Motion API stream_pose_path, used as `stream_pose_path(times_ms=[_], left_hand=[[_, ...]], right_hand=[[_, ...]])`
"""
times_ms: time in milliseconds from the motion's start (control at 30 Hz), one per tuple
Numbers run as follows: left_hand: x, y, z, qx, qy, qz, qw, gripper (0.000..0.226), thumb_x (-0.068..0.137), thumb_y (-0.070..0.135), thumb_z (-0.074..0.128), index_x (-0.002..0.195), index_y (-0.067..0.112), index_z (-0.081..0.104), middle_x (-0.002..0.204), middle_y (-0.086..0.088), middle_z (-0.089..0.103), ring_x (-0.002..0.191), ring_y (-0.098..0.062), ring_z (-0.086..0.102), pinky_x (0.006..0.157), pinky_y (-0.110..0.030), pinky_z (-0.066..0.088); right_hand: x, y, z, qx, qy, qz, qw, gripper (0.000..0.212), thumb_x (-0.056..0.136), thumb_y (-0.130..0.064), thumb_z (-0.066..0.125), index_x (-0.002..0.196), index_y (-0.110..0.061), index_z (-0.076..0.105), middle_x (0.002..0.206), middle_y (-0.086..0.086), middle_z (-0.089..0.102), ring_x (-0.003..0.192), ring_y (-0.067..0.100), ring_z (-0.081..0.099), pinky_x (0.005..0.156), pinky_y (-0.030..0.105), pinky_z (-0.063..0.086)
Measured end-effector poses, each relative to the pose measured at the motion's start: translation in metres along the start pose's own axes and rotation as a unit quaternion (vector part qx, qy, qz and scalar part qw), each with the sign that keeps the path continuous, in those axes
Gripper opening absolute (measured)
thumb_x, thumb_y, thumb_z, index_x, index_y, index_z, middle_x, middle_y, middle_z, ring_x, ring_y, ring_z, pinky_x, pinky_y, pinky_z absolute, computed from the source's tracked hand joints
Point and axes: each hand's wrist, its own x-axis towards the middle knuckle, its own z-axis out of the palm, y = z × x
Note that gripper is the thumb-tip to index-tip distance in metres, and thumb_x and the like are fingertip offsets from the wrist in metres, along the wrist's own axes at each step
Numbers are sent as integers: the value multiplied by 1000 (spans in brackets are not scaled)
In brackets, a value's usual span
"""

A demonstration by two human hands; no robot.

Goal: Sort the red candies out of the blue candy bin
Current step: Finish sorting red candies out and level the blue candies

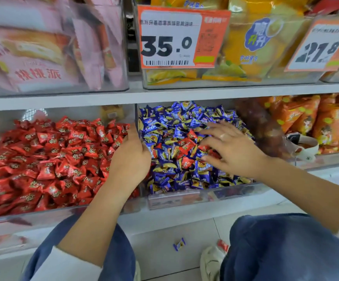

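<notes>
A clear bin (185, 196) in the middle of the lower shelf holds blue-wrapped candies (164, 122) with several red-wrapped candies mixed in, such as one (186, 146) near its centre. To its left a second clear bin holds a heap of red candies (49, 157). My right hand (231, 149) hovers over the blue bin, fingers spread and straight, touching the candies near the red ones. My left hand (131, 157) lies at the divider between the two bins, fingers curled downward and hidden; what it holds cannot be seen.
An upper shelf carries bins of pink snack packs (43, 57) and yellow snack bags (256, 47) with orange price tags (176, 37). Orange snack bags (306, 122) fill the bin to the right. One blue candy (179, 244) and one red candy (223, 245) lie on the floor between my knees.
</notes>
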Motion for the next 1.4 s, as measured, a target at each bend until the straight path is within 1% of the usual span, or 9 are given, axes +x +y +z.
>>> stream_pose_path(times_ms=[200, 300, 433, 633, 800, 967, 1133, 1267, 1400], left_hand=[[0, -1, 1, -18, 7, -5, 1000, 53, 94, 7, 38, 144, 14, 25, 118, -20, 55, 83, -34, 54, 65, -31, 33], [1, -3, 2, -16, 3, -10, 1000, 58, 94, 10, 39, 147, 18, 19, 117, -22, 57, 91, -39, 56, 66, -31, 32], [5, -5, 1, 3, 0, -18, 1000, 60, 95, 11, 39, 149, 16, 15, 122, -24, 55, 89, -37, 56, 66, -31, 33], [4, -5, -1, 21, -6, -15, 1000, 59, 95, 12, 38, 149, 15, 15, 131, -22, 49, 95, -38, 56, 69, -32, 35], [2, -4, -1, 20, -8, -11, 1000, 57, 94, 10, 38, 148, 13, 19, 132, -21, 47, 82, -30, 49, 69, -32, 32], [4, -5, 1, 16, -1, -11, 1000, 50, 94, 9, 39, 143, 9, 27, 124, -24, 49, 91, -39, 54, 70, -35, 36], [3, -3, 2, 18, 1, -8, 1000, 52, 93, 9, 39, 144, 9, 24, 116, -22, 52, 84, -37, 55, 66, -35, 34], [4, -3, 3, 23, -4, -17, 1000, 59, 93, 10, 39, 147, 11, 17, 118, -24, 54, 89, -39, 58, 65, -36, 38], [4, -4, 2, 20, -5, -12, 1000, 60, 93, 10, 39, 148, 10, 15, 120, -27, 54, 92, -40, 58, 64, -35, 36]], right_hand=[[63, -73, 48, -28, -91, -272, 958, 30, 86, -43, 58, 107, -26, 67, 117, 2, 64, 121, 25, 51, 107, 42, 35], [83, -84, 63, -63, -195, -229, 952, 36, 90, -49, 50, 113, -27, 65, 122, 4, 62, 130, 29, 42, 113, 48, 24], [96, -91, 62, -174, -304, -133, 927, 49, 98, -47, 32, 141, -25, 41, 150, 6, 34, 145, 33, 7, 113, 59, 1], [104, -78, 44, -293, -398, -45, 868, 51, 96, -38, 44, 144, -25, 35, 155, 8, 23, 143, 40, -8, 109, 68, 0], [83, -55, 23, -240, -353, 52, 903, 54, 96, -47, 37, 144, -23, 35, 153, 10, 28, 143, 38, 7, 109, 65, 8], [50, -22, -5, -102, -267, 133, 949, 51, 96, -53, 30, 138, -27, 40, 150, 5, 33, 136, 35, 26, 112, 53, 18], [17, -15, -20, -6, -257, 247, 934, 61, 87, -71, 25, 137, -42, 41, 153, -3, 26, 141, 30, 19, 115, 53, 11], [28, -47, -31, -37, -235, 182, 954, 55, 90, -64, 35, 139, -39, 41, 155, 2, 25, 141, 34, 16, 115, 51, 9], [71, -93, -3, -35, -236, 40, 970, 41, 95, -38, 44, 129, -17, 53, 137, 11, 47, 131, 32, 34, 110, 46, 25]])
